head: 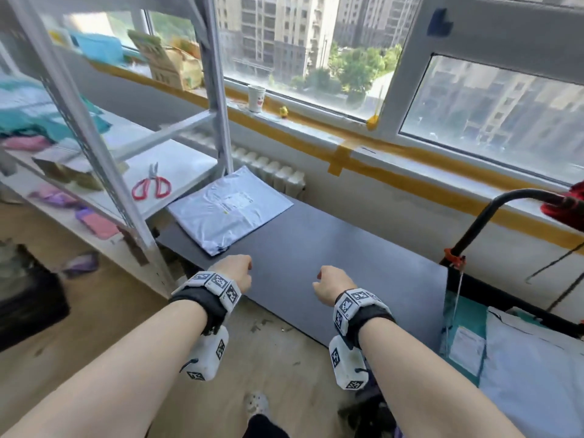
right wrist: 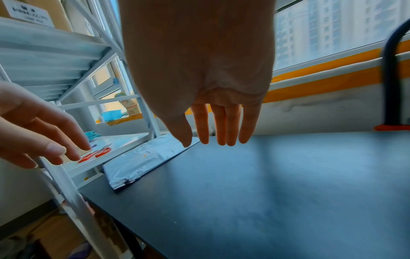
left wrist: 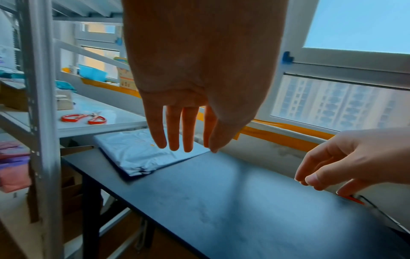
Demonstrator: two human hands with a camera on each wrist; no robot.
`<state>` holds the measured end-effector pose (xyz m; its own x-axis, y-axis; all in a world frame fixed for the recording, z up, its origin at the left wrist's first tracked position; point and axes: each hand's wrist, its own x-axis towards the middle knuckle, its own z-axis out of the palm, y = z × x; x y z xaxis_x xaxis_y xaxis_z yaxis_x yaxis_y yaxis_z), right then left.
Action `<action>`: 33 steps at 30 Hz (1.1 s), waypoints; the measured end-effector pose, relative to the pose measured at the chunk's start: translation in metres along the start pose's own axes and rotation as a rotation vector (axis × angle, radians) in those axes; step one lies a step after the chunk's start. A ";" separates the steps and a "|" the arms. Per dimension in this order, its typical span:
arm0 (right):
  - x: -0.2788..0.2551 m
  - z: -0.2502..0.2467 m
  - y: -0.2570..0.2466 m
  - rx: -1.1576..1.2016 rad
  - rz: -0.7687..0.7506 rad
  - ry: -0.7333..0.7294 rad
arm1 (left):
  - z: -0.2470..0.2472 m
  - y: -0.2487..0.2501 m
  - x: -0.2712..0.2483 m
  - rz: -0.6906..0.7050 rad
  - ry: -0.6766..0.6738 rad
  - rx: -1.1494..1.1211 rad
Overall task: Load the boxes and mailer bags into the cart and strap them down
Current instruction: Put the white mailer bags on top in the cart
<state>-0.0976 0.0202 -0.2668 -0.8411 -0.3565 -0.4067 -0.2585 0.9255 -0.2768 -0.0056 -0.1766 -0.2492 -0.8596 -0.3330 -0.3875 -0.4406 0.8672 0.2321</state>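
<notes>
A white mailer bag (head: 229,209) with a printed label lies flat at the far left end of the dark table (head: 331,248); it also shows as the mailer bag (left wrist: 142,152) and the mailer bag (right wrist: 144,159) in the wrist views. My left hand (head: 235,271) hovers over the table's near edge, just short of the bag, fingers relaxed and empty. My right hand (head: 331,284) hovers beside it over the table's middle, also empty with loose fingers. At the right, the cart (head: 505,317) with a black handle holds white and teal mailer bags (head: 531,374).
A white metal shelf rack (head: 104,172) stands at the left, with red-handled scissors (head: 151,186) on its shelf beside the bag. A windowsill (head: 316,121) with a paper cup (head: 256,98) runs behind the table. A red object (head: 565,205) hangs on the cart handle.
</notes>
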 end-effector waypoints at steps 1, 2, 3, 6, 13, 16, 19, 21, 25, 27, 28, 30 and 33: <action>0.014 0.001 -0.014 -0.004 -0.014 -0.010 | -0.006 -0.013 0.010 -0.021 -0.004 -0.011; 0.029 0.001 -0.027 -0.006 -0.027 -0.017 | -0.012 -0.025 0.023 -0.042 -0.001 -0.019; 0.046 0.002 -0.039 -0.007 -0.039 -0.023 | -0.019 -0.037 0.036 -0.063 0.005 -0.026; 0.091 0.004 -0.072 0.026 -0.052 -0.043 | -0.038 -0.065 0.076 -0.117 0.004 -0.045; 0.178 0.027 -0.134 0.307 0.016 -0.122 | -0.070 -0.131 0.169 -0.196 -0.012 -0.104; 0.200 0.040 -0.152 0.493 0.080 -0.118 | -0.084 -0.154 0.209 -0.204 -0.017 -0.113; 0.221 0.053 -0.166 0.720 0.178 -0.074 | -0.097 -0.173 0.254 -0.176 -0.029 -0.131; 0.234 0.062 -0.174 0.882 0.274 -0.042 | -0.103 -0.181 0.282 -0.161 -0.071 -0.127; 0.252 0.075 -0.184 1.159 0.450 0.092 | -0.104 -0.187 0.331 -0.163 -0.127 -0.141; 0.257 0.075 -0.187 1.269 0.491 0.146 | -0.101 -0.187 0.347 -0.184 -0.144 -0.148; 0.259 0.076 -0.189 1.314 0.507 0.166 | -0.100 -0.188 0.355 -0.204 -0.139 -0.159; 0.262 0.076 -0.191 1.369 0.551 0.180 | -0.096 -0.190 0.367 -0.215 -0.134 -0.184; 0.267 0.078 -0.191 1.359 0.595 0.205 | -0.091 -0.194 0.382 -0.210 -0.122 -0.214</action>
<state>-0.2358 -0.2615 -0.3907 -0.7415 0.1500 -0.6539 0.6671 0.0618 -0.7424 -0.2718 -0.5059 -0.3611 -0.7125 -0.4385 -0.5477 -0.6606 0.6824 0.3131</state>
